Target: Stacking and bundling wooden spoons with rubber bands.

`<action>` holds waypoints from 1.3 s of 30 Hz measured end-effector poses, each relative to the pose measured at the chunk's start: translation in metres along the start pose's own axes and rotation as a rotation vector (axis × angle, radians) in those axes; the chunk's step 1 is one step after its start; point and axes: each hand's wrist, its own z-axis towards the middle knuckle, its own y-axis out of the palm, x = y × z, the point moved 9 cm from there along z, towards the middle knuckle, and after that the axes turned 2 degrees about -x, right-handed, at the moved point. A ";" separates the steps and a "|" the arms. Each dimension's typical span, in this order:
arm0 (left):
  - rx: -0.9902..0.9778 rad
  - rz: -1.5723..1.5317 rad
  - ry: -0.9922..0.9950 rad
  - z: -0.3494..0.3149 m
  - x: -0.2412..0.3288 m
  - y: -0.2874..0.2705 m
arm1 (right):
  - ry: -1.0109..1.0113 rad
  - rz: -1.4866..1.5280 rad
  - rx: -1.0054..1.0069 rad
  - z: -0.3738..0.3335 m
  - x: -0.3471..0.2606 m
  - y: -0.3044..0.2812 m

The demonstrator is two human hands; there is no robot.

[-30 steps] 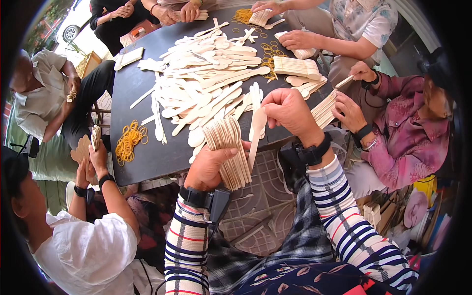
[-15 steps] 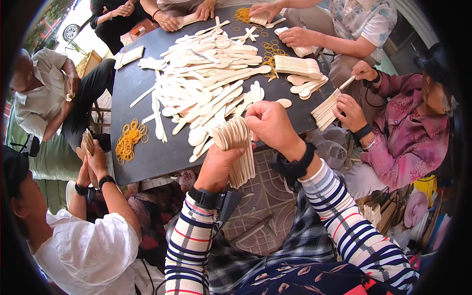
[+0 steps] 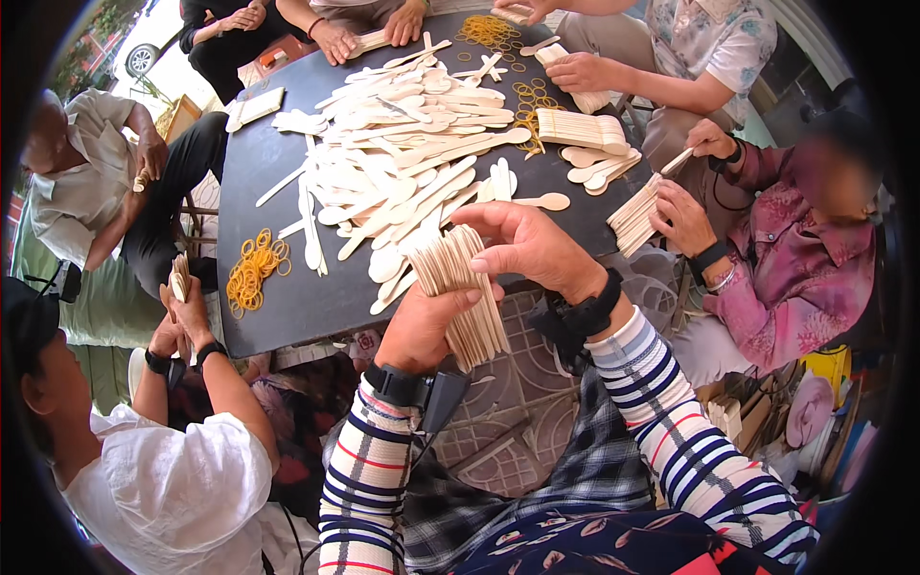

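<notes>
In my left hand (image 3: 426,326), fingers wrapped round it, is a thick stack of flat wooden spoons (image 3: 450,264), held at the near table edge with the handles slanting downward. My right hand (image 3: 537,251) curves over the stack's upper end. Its thumb is at the right side and its forefinger reaches behind the top; the other fingertips are partly hidden. Just beyond lies a big loose pile of wooden spoons (image 3: 412,134) on the dark table (image 3: 278,326). A single spoon (image 3: 546,201) lies flat beyond my right hand.
Yellow rubber bands (image 3: 257,270) lie at the table's left, with more at the far side. A neat spoon stack (image 3: 580,129) sits at the right. Co-workers surround the table: one in pink (image 3: 776,249) holds spoons, another in white (image 3: 182,460) sits close on my left.
My right hand has gone from a closed pinch beside the stack to a wider grasp over its top. The stack has turned, showing more of its edges.
</notes>
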 end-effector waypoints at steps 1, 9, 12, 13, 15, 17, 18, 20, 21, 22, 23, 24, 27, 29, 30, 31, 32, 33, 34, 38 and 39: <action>0.001 0.000 0.001 0.000 0.000 -0.002 | 0.097 0.109 -0.097 -0.002 0.005 0.009; -0.059 0.021 0.007 -0.006 0.003 0.007 | 0.153 0.173 -0.134 -0.005 0.007 0.019; -0.033 0.065 -0.015 -0.004 -0.001 0.007 | 0.148 0.183 -0.100 -0.003 0.019 0.030; -0.032 0.063 -0.016 -0.002 -0.003 0.006 | 0.165 0.187 -0.084 -0.004 0.027 0.031; -0.057 0.140 0.037 0.000 -0.001 0.007 | 0.180 0.202 -0.078 -0.003 0.037 0.029; -0.033 0.144 0.012 -0.005 0.001 0.009 | 0.192 0.219 -0.076 -0.002 0.041 0.031; -0.018 0.140 -0.015 -0.006 -0.001 0.011 | 0.196 0.248 -0.069 -0.004 0.043 0.030; -0.030 0.134 -0.014 -0.003 -0.005 0.013 | 0.201 0.274 -0.057 -0.007 0.043 0.026; -0.038 0.134 -0.012 -0.002 -0.005 0.015 | 0.186 0.265 -0.068 -0.007 0.041 0.025; -0.044 0.137 -0.013 -0.002 -0.005 0.015 | 0.172 0.255 -0.079 -0.007 0.037 0.025; -0.060 0.198 -0.007 -0.003 -0.004 0.014 | 0.167 0.252 -0.075 -0.007 0.034 0.025; -0.086 0.253 -0.002 -0.001 -0.005 0.018 | 0.129 0.235 -0.097 -0.007 0.024 0.024; -0.057 0.232 -0.064 -0.003 -0.010 0.024 | 0.089 0.196 -0.107 -0.010 0.016 0.021; -0.066 0.212 -0.074 -0.004 -0.016 0.022 | 0.090 0.190 -0.102 -0.011 0.019 0.024; -0.058 0.194 -0.079 -0.005 -0.018 0.020 | 0.084 0.182 -0.089 -0.011 0.019 0.023; -0.081 0.156 -0.080 -0.004 -0.019 0.022 | 0.102 0.192 -0.093 -0.011 0.021 0.023; -0.097 0.157 -0.083 -0.004 -0.021 0.024 | 0.120 0.201 -0.098 -0.012 0.022 0.023; -0.071 0.136 -0.081 -0.002 -0.024 0.022 | 0.134 0.219 -0.098 -0.012 0.023 0.022; -0.045 0.115 -0.080 -0.001 -0.027 0.020 | 0.131 0.213 -0.084 -0.012 0.024 0.020; 0.034 0.132 -0.078 0.003 -0.031 0.016 | 0.160 0.212 -0.115 -0.012 0.022 0.018; 0.031 0.140 -0.060 0.004 -0.029 0.020 | 0.129 0.194 -0.097 -0.011 0.020 0.016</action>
